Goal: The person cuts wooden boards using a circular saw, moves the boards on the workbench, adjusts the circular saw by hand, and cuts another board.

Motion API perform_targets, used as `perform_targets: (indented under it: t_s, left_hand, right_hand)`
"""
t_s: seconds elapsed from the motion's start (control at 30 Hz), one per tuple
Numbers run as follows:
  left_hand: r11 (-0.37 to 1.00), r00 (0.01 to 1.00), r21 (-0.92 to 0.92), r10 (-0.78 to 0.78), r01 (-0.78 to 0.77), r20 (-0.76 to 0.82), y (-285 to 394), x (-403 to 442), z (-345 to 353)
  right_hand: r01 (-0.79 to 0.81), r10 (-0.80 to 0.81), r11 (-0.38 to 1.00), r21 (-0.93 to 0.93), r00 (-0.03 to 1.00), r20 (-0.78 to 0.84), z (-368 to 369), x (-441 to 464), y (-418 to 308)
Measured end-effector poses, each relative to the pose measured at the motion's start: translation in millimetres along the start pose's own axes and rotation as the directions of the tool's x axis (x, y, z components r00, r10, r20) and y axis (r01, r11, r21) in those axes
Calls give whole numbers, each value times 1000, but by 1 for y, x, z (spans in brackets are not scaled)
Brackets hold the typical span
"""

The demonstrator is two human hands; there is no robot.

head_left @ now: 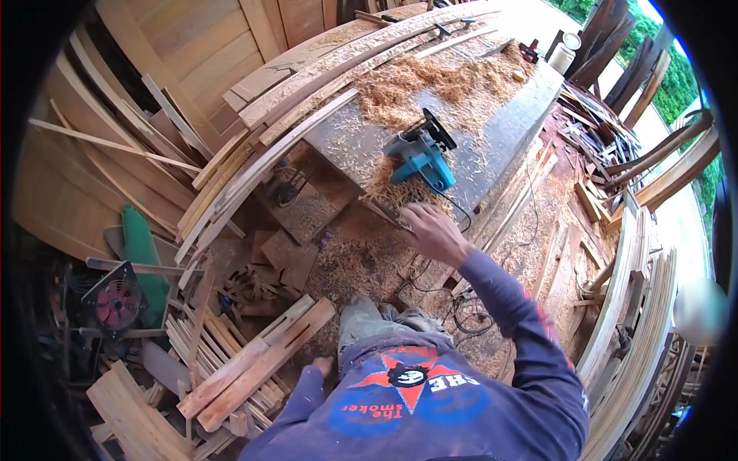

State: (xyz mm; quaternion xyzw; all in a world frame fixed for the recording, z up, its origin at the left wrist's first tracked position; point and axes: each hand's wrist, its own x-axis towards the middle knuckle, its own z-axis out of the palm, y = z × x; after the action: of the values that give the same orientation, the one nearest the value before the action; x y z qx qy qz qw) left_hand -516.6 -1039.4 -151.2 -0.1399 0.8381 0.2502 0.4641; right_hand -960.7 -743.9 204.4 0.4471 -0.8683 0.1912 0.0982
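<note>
My right hand [432, 232] reaches to the near end of the workbench [496, 173], its fingers bent around a thin dark strip [387, 213] at the bench edge. Just beyond it a teal power planer [423, 156] lies on its side among wood shavings, its cord running down past my hand. My left hand [323, 366] hangs low beside my left hip, near two thick wooden pieces [265, 361]; its fingers are too small and partly hidden to make out.
Long boards [307, 92] lie along the bench's left side. Stacked strips [634, 346] stand at the right. Cords [473, 315] loop on the shaving-covered floor. A fan [117, 303] and a green roll [140, 257] are at the left, a white container [563, 55] at the bench's far end.
</note>
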Motion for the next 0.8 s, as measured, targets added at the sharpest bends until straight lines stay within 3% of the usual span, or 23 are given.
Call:
perform_targets:
  t_s: [0.03, 0.07, 0.1, 0.13, 0.17, 0.23, 0.27, 0.3, 0.33, 0.4, 0.43, 0.47, 0.5, 0.53, 0.6, 0.67, 0.73, 0.8]
  left_hand:
    - [996, 998, 75, 39, -42, 43, -8, -1, 15]
    - [991, 1000, 131, 0, 3, -21, -8, -10, 31]
    - [993, 997, 99, 52, -58, 62, -9, -27, 15]
    - [998, 995, 61, -1, -5, 100, -9, -25, 14]
    - [998, 989, 27, -55, 52, 138, -10, -22, 13]
    - [997, 983, 15, -75, 73, 170, -20, -9, 2]
    - [998, 986, 22, -62, 59, 153, -28, 5, -10]
    - [999, 994, 26, -25, 22, 110, -32, 21, -18]
    - [1000, 1000, 24, 14, -15, 25, -29, 39, -29]
    - [996, 968, -42, 72, -84, -242, -25, 85, -64]
    - [926, 938, -374, -88, -46, -334, -4, 93, -108]
    - [745, 876, -659, -245, -103, -415, 28, 92, -167]
    - [737, 816, -620, -167, -270, -554, 46, 108, -210]
    - [781, 788, -527, -76, -334, -611, 78, 106, -272]
    - [725, 670, -398, 117, -562, -733, 167, 75, -387]
    - [630, 558, -263, 329, -731, -762, 248, 44, -467]
    - [566, 466, -134, 497, -813, -732, 311, 31, -506]
    - [558, 341, 129, 657, -820, -672, 368, 7, -531]
  right_hand:
    - [90, -86, 990, -104, 996, 39, 1, 42, 1]
    - [95, -90, 989, -114, 995, 44, 19, 79, 8]
    - [171, -10, 924, -341, 904, 426, 44, 111, 18]
    - [319, 170, 806, -498, 682, 712, 63, 134, 29]
    - [322, 178, 802, -504, 675, 716, 75, 148, 38]
    - [482, 131, 717, -503, 616, 777, 103, 160, 43]
    - [449, 157, 738, -503, 612, 775, 110, 165, 36]
    - [191, 11, 959, -209, 712, 702, 108, 157, 31]
    - [-43, -55, 986, 160, 825, 562, 99, 150, 24]
    - [-272, 112, 911, 311, 888, 447, 85, 123, 1]
    - [-400, 237, 867, 296, 855, 460, 78, 109, -5]
    - [-519, 357, 806, 283, 809, 466, 70, 95, -7]
    - [-655, 545, 685, 318, 751, 372, 65, 83, -8]
    - [-757, 712, 538, 370, 643, 281, 59, 71, -6]
    - [-847, 889, 337, 412, 430, 156, 41, 54, 5]
    - [-854, 929, 285, 435, 358, 93, 23, 46, 20]
    - [-839, 937, 312, 446, 348, 0, 14, 42, 25]
    - [-780, 915, 391, 490, 388, -112, -3, 53, 18]
